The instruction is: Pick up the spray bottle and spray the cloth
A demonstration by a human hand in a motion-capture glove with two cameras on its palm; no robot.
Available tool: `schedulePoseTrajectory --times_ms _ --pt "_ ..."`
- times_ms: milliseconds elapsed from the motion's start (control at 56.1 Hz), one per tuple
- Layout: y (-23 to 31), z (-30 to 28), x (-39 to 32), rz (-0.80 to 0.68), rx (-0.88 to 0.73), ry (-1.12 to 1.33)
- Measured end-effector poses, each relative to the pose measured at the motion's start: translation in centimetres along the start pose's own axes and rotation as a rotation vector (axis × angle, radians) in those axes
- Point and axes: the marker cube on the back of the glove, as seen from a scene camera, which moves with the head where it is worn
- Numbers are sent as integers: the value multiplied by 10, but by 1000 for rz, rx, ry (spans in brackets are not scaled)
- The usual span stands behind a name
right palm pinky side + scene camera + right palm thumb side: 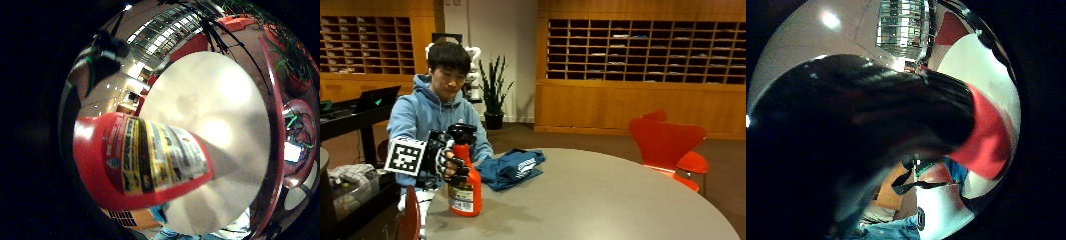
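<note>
one red spray bottle (464,192) stands upright near the edge of the round grey table (599,200). gloved right hand (448,162) grips its neck, fingers curled round it below the black trigger head. one blue cloth (512,168) lies crumpled on the table just behind the bottle, apart from it. two red chairs (666,142) beyond the table.

Red chairs (666,142) beside the round table (599,200); a potted plant (493,87) behind.

Red spray bottle (464,192), blue cloth (512,168)
</note>
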Motion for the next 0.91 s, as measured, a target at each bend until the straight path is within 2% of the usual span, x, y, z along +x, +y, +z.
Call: schedulePoseTrajectory --times_ms 232,410,517,713,819,908 --pt "-24 25 -15 21 -14 26" --pt "-40 53 -36 -47 -262 111" --pt "-33 77 -67 -186 -566 308" --pt "-7 115 -126 -436 -958 806" --pt "5 132 -151 -511 -1051 1127" --pt "23 140 -164 -564 -1100 1298"
